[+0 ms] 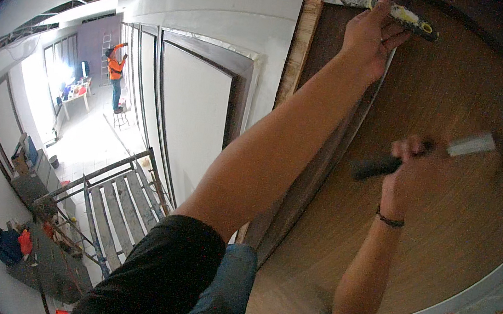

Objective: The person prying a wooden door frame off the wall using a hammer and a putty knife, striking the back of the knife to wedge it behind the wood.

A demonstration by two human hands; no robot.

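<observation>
At the top, my left hand [369,45] is closed around the handle of a stained putty knife [412,20]. The knife's whitish, paint-smeared blade points left and reaches the raw wood edge [308,21] beside a dark frame strip. Lower and to the right, my right hand [412,178] grips a black-handled tool [378,167] with a flat, silver metal end. Motion blurs this tool, so its exact kind is unclear. Behind both hands is a brown wood-grain panel [324,230].
A slatted metal scaffold platform [115,199] stands lower left. Grey cabinets [52,270] with items on top are beyond it. White panels with dark frames [191,105] line the wall. Far off, a person in an orange top [115,68] stands on a stool [120,118], near a table [75,96].
</observation>
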